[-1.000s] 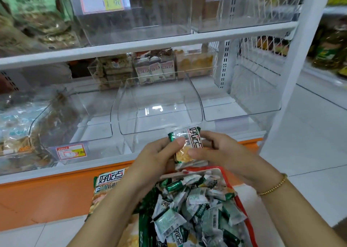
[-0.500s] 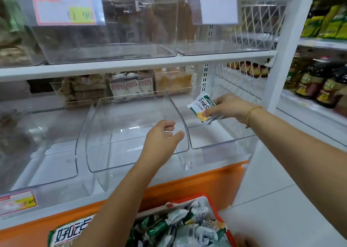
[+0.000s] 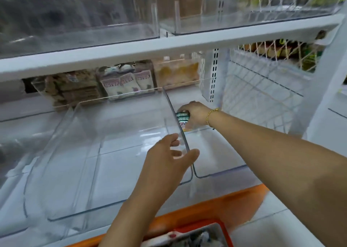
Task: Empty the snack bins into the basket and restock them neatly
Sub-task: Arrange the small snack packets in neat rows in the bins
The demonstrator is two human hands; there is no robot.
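- Snack packet [image 3: 183, 119] (green and white) is pinched in the right hand [image 3: 196, 115], low in the right bin [image 3: 225, 172] on the shelf [image 3: 185, 96], by its back left corner.
- Left hand [image 3: 169, 159] clasps the middle bin's [image 3: 90, 212] right wall, thumb one side, fingers the other.
- Basket [image 3: 225, 229] rim peeks in at the bottom edge.

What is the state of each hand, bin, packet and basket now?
Left hand, grips middle bin's right wall.
Right hand, holds packet inside right bin.
Packet, upright, held, by right bin's left wall.
Middle bin, empty.
Right bin, only the packet inside.
Basket, partly in view, packets inside.
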